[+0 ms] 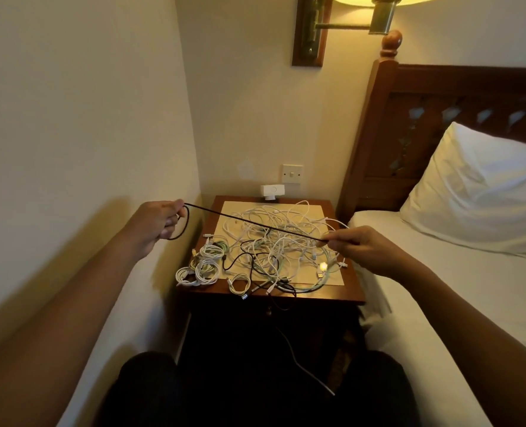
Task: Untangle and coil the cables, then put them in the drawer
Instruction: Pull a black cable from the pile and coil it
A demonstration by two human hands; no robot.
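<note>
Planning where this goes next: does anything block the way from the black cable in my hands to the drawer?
Yes. A few loose cables hang over the nightstand front edge, across the dark drawer front below. The black cable stretches between the left hand and right hand, above the pile.

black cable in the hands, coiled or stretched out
Mostly stretched out: the black cable runs taut from the left hand, holding one loop, to the right hand.

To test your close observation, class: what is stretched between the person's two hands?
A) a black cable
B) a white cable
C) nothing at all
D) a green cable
A: the black cable runs taut from a loop held in the left hand to the pinching right hand, above the white tangle.
</note>
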